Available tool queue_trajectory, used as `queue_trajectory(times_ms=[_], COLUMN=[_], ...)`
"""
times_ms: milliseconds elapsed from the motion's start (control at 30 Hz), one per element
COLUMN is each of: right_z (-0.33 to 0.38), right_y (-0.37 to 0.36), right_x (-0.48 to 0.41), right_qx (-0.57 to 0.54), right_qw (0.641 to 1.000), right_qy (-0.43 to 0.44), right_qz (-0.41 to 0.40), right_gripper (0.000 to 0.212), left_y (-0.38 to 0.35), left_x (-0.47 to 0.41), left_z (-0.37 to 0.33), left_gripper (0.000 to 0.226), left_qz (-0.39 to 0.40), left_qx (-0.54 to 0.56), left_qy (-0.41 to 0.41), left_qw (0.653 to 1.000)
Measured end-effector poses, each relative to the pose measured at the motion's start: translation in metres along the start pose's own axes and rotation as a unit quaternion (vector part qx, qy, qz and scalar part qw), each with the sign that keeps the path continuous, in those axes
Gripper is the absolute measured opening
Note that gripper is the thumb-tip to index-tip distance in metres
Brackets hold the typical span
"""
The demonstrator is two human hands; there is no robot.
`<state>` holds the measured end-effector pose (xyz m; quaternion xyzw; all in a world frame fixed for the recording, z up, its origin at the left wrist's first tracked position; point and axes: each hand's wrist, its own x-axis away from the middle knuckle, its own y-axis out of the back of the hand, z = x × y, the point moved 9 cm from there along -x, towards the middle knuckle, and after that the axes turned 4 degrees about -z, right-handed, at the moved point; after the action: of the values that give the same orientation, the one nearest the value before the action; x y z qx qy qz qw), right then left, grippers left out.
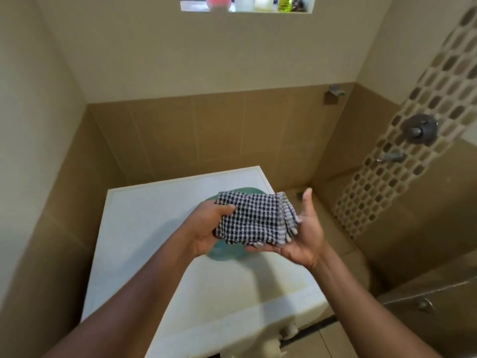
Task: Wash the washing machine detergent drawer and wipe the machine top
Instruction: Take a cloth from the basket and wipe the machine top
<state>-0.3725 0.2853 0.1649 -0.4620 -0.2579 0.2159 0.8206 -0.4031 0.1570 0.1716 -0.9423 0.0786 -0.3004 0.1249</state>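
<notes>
A folded blue-and-white checked cloth is held in the air above the white washing machine top. My left hand grips its left edge, thumb on top. My right hand lies palm up under the cloth's right end, with the fingers straight and the thumb raised. A round teal object sits on the machine top below the cloth, mostly hidden by it and by my hands. The detergent drawer is not in view.
The machine stands in a tiled corner, with walls close behind and on the left. Right of it, a low tiled ledge, a shower valve and a tap on a mosaic strip. Bottles stand in a wall niche.
</notes>
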Motion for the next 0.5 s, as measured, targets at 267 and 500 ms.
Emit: queue_trajectory(times_ms=[267,500], right_z=[0.074,0.067], right_y=[0.055,0.052], right_x=[-0.057,-0.102], right_qx=[0.566,0.794], right_qw=[0.709,0.422], right_qy=[-0.035,-0.058], right_qz=[-0.419,-0.433], right_gripper=[0.027,0.022], left_y=[0.05,0.054], left_x=[-0.06,-0.088], left_z=[-0.009,0.001], left_gripper=[0.029,0.012], left_qz=[-0.117,-0.188], left_qx=[-0.164,-0.456], left_qy=[-0.01,-0.069], left_qw=[0.98,0.867])
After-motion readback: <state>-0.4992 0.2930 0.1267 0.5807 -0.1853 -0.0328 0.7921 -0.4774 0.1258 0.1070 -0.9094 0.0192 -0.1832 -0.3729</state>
